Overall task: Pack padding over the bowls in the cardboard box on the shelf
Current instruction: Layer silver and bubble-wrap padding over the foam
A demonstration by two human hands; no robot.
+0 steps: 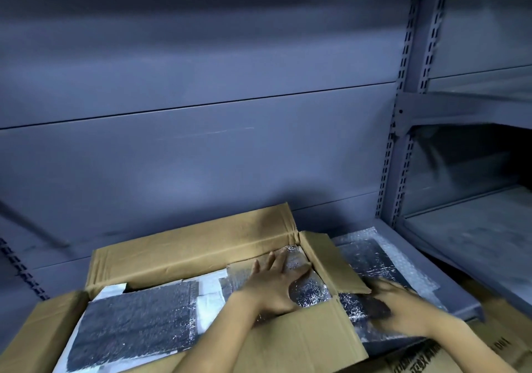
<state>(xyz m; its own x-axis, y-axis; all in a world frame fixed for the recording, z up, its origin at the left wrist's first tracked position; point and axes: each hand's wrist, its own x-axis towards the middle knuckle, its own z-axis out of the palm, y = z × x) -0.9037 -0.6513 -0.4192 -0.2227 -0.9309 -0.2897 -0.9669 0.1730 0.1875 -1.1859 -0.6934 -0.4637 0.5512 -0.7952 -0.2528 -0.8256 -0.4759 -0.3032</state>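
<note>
An open cardboard box (201, 246) stands on the grey shelf (431, 263). Inside, a dark silvery padding sheet (138, 323) covers the left part, with white wrapping (210, 295) showing beside it. The bowls are hidden. My left hand (273, 283) lies flat with spread fingers on another foil padding sheet (311, 292) in the box's right part. A pile of foil and bubble padding sheets (371, 260) rests on the shelf right of the box. My right hand (400, 309) is on that pile, blurred, so its grip is unclear.
The box's right flap (331, 263) sticks up between my two hands. The shelf's back panel (201, 157) rises close behind the box. A slotted upright (403, 142) divides off another shelf bay at the right. Printed cardboard boxes (417, 358) sit below at the bottom right.
</note>
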